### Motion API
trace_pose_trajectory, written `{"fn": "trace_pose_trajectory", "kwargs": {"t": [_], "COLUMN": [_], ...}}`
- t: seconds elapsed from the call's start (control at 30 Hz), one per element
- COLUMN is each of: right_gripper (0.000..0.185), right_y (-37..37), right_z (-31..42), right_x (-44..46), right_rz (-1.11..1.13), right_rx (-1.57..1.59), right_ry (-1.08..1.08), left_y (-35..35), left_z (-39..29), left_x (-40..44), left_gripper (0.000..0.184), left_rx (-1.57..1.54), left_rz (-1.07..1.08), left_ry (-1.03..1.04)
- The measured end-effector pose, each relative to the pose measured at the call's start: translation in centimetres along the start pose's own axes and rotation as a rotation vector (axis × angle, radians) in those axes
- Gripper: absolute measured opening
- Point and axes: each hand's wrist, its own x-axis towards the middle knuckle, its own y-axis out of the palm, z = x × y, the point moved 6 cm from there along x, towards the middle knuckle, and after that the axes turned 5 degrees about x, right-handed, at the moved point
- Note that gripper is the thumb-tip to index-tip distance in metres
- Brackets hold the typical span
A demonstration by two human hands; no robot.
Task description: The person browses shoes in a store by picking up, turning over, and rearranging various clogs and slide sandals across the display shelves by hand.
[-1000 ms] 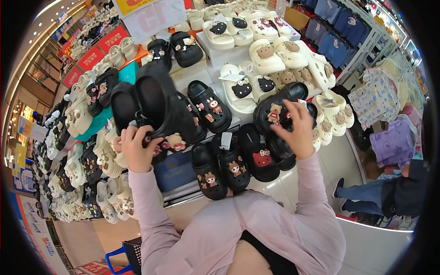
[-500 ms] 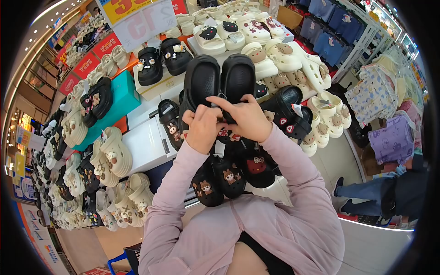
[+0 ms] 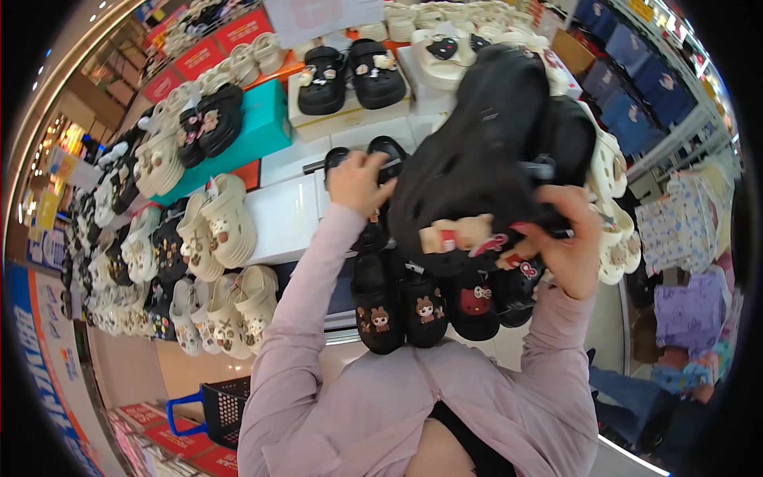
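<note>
My right hand point(image 3: 571, 238) is closed on a pair of black clogs point(image 3: 469, 159), lifted near the camera and tilted. Bear-shaped charms and a pink ribbon charm decorate the front of the nearer clog. Over on the left, my left hand point(image 3: 359, 184) rests on or just above another pair of black clogs point(image 3: 387, 147) on the display, its thumb and fingers apart. Whether it touches them I cannot tell. Close to my chest stand several black clogs point(image 3: 381, 318) with doll charms and one black clog point(image 3: 475, 306) with a red cat-face charm.
White boxes point(image 3: 284, 215) and a teal box point(image 3: 266, 119) support the display. Beige clogs point(image 3: 226, 222) stand left, cream clogs point(image 3: 608, 159) right. Black clogs point(image 3: 322, 79) sit on a box behind. A black basket point(image 3: 226, 409) with a blue handle is at lower left.
My left hand has let go of the lifted black clogs and moved to the pair on the display. My right hand has moved right, turning the lifted clogs so their charms show. The view has shifted.
</note>
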Motion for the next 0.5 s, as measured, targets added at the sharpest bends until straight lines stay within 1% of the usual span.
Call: {"fn": "trace_pose_trajectory", "kwargs": {"t": [0.03, 0.07, 0.1, 0.13, 0.2, 0.23, 0.27, 0.33, 0.37, 0.4, 0.47, 0.5], "right_gripper": [0.045, 0.044, 0.043, 0.045, 0.045, 0.046, 0.047, 0.047, 0.047, 0.048, 0.048, 0.049], "right_y": [-0.6, -1.1, -1.4, -1.9, -2.4, -2.5, -2.5, -2.4, -2.3, -2.1, -1.4, -0.4], "right_z": [-0.9, -1.8, -1.9, -1.8, -1.8, -2.2, -2.4, -2.7, -2.6, -2.5, -2.1, -2.0], "right_x": [-0.6, -1.1, -1.1, -0.8, -0.3, -0.2, 0.1, -0.3, -0.5, -0.7, -0.9, -0.9], "right_rz": [-0.069, -0.133, -0.169, -0.171, -0.208, -0.210, -0.210, -0.204, -0.202, -0.183, -0.163, -0.095], "right_rx": [0.146, 0.289, 0.411, 0.418, 0.438, 0.453, 0.492, 0.514, 0.517, 0.489, 0.462, 0.467], "right_ry": [0.122, 0.243, 0.268, 0.228, 0.181, 0.244, 0.247, 0.307, 0.307, 0.301, 0.288, 0.304], "left_y": [1.9, 2.5, 3.1, 3.4, 3.3, 3.1, 2.5, -0.6, -2.4, -3.8, -6.2, -6.5], "left_z": [-0.5, -1.1, -0.9, -0.6, 0.6, 1.5, 2.5, 4.6, 5.7, 7.4, 10.7, 12.6], "left_x": [0.1, 0.4, 0.9, 1.4, 2.0, 1.9, 1.6, 0.9, 0.4, -0.2, -1.6, -2.4], "left_gripper": [0.047, 0.052, 0.056, 0.060, 0.070, 0.072, 0.071, 0.069, 0.067, 0.064, 0.062, 0.062], "left_rx": [0.183, 0.235, 0.218, 0.198, 0.056, 0.089, 0.095, 0.124, 0.112, 0.122, 0.089, 0.111], "left_rz": [0.124, 0.032, 0.148, 0.263, 0.391, 0.385, 0.347, 0.289, 0.314, 0.246, 0.176, 0.169], "left_ry": [0.040, 0.129, 0.093, 0.056, -0.019, -0.031, -0.051, -0.092, -0.124, -0.109, -0.114, -0.088]}}
